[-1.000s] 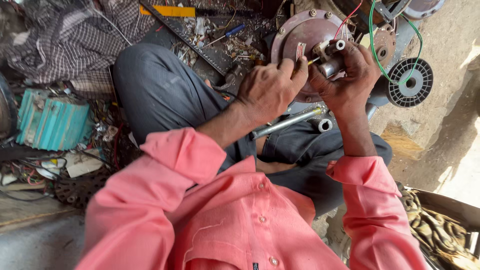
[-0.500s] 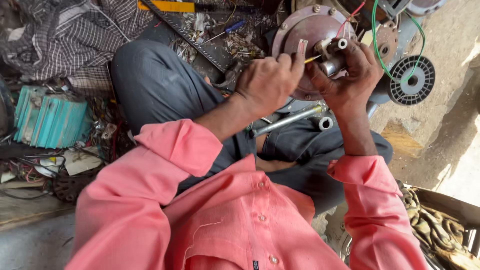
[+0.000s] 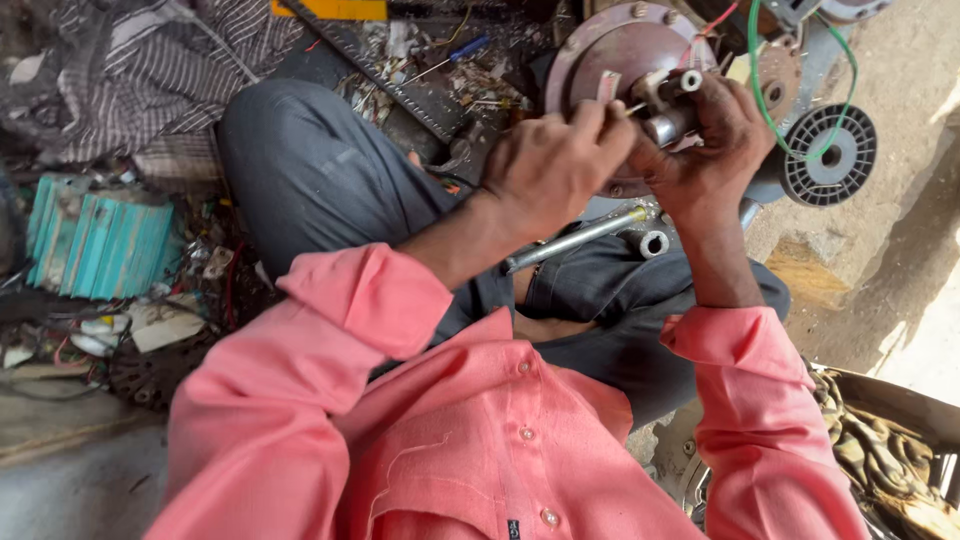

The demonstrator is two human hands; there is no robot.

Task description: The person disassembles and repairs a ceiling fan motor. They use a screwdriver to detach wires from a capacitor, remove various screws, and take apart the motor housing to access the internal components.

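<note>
My left hand (image 3: 555,160) is closed around a thin tool (image 3: 634,108) whose pale tip points right at a small metal part. My right hand (image 3: 712,150) grips that small grey cylindrical part (image 3: 668,122), which has a short white tube at its top. Both hands meet above my lap, in front of a round brownish metal cover plate (image 3: 620,45) with bolts on its rim. A long metal socket wrench (image 3: 580,238) lies across my grey trousers just under the hands. The part's lower side is hidden by my fingers.
A black spool (image 3: 830,155) with green wire (image 3: 755,60) sits at the right. A teal finned housing (image 3: 95,235) stands at the left among scrap and wires. A striped cloth (image 3: 130,70) lies at the upper left, and a long dark bar (image 3: 380,75) runs across the clutter.
Both hands stay together on the small part. My left hand has shifted slightly, with the tool's tip kept against the part. The view has drifted a little.
</note>
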